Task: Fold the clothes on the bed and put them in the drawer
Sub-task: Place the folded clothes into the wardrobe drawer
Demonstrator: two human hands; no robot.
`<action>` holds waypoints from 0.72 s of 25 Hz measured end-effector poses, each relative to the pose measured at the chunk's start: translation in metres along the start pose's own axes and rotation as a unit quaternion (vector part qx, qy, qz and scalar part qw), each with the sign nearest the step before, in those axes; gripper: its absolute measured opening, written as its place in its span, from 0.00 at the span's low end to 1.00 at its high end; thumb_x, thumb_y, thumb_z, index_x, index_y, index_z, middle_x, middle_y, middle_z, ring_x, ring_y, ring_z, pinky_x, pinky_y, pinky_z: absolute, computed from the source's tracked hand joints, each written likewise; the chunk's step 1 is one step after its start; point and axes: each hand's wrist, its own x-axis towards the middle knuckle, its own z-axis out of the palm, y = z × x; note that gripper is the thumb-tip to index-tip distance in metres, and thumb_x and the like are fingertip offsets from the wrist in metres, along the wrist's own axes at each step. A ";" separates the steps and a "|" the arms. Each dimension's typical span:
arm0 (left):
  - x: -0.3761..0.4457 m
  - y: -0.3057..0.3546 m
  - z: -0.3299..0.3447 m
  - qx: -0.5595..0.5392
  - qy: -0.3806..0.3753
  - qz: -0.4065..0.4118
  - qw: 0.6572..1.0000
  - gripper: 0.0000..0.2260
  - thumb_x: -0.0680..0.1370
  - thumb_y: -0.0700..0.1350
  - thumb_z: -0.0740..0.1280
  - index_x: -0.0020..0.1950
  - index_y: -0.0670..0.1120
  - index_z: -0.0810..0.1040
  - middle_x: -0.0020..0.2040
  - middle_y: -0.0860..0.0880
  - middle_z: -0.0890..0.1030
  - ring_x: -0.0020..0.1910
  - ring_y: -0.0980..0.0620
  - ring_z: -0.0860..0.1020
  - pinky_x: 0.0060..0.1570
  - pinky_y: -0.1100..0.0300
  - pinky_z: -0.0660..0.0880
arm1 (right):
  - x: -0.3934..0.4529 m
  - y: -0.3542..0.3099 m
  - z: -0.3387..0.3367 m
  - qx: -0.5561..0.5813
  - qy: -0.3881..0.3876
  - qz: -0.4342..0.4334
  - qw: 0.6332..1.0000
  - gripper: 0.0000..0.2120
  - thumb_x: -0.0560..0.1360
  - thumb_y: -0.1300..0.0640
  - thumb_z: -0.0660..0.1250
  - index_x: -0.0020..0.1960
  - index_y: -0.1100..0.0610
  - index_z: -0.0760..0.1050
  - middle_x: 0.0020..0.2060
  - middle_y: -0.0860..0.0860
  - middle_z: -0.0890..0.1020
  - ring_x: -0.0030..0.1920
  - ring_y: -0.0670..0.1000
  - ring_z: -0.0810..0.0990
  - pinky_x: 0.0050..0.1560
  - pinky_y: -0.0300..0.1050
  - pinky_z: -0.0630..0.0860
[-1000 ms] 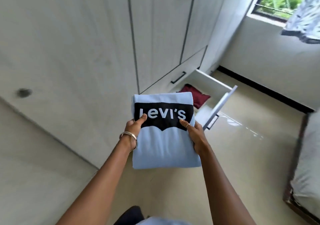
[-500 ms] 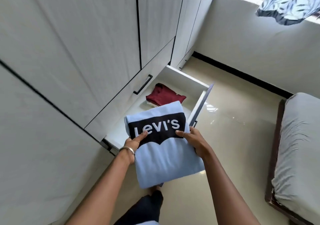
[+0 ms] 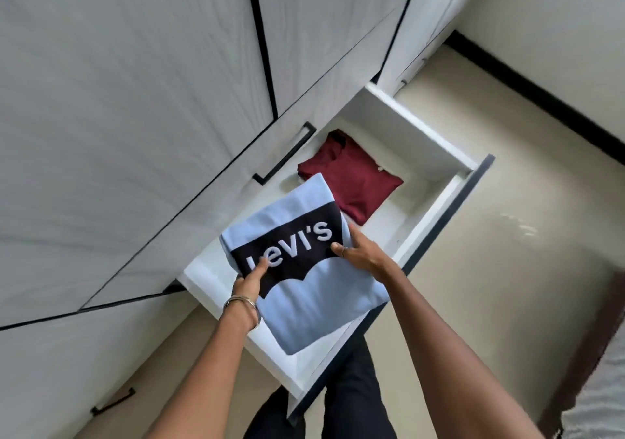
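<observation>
**Second shirt going in, not yet released**

Left hand [image 3: 248,279] and right hand [image 3: 360,252] each pinch a side of the folded light-blue Levi's T-shirt [image 3: 304,269], held over the open drawer [image 3: 436,202]. Folded maroon shirt [image 3: 355,178] already lies inside, just beyond. Left: set it down, let go. Bed mostly out of frame; remaining clothes can't tell.

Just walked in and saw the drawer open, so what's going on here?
A person is putting away laundry. Both hands, left hand and right hand, hold a folded light blue shirt over the open drawer. A folded dark red shirt already lies inside. The blue one isn't set down yet.
</observation>
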 end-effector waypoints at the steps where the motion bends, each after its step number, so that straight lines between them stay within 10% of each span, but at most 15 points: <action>1: 0.021 -0.006 0.007 -0.015 0.026 -0.004 1.000 0.25 0.71 0.55 0.75 0.63 0.45 0.74 0.54 0.43 0.82 0.48 0.44 0.82 0.45 0.51 0.79 | 0.029 0.004 -0.001 -0.013 -0.027 0.006 1.000 0.29 0.77 0.51 0.68 0.75 0.43 0.62 0.66 0.45 0.76 0.64 0.52 0.75 0.68 0.53 0.70; 8: 0.166 -0.073 0.021 -0.113 0.114 -0.040 0.986 0.39 0.56 0.59 0.81 0.63 0.46 0.77 0.57 0.41 0.82 0.52 0.40 0.82 0.52 0.38 0.78 | 0.183 0.045 0.021 -0.102 -0.129 -0.001 0.986 0.25 0.74 0.57 0.67 0.70 0.53 0.67 0.62 0.53 0.79 0.61 0.56 0.77 0.65 0.53 0.71; 18: 0.225 -0.080 0.053 0.010 0.164 0.087 0.983 0.20 0.75 0.38 0.71 0.64 0.49 0.71 0.59 0.45 0.80 0.57 0.45 0.79 0.60 0.46 0.76 | 0.255 0.090 0.044 -0.210 -0.100 0.015 0.972 0.33 0.78 0.53 0.67 0.77 0.57 0.55 0.65 0.65 0.71 0.65 0.64 0.71 0.60 0.48 0.67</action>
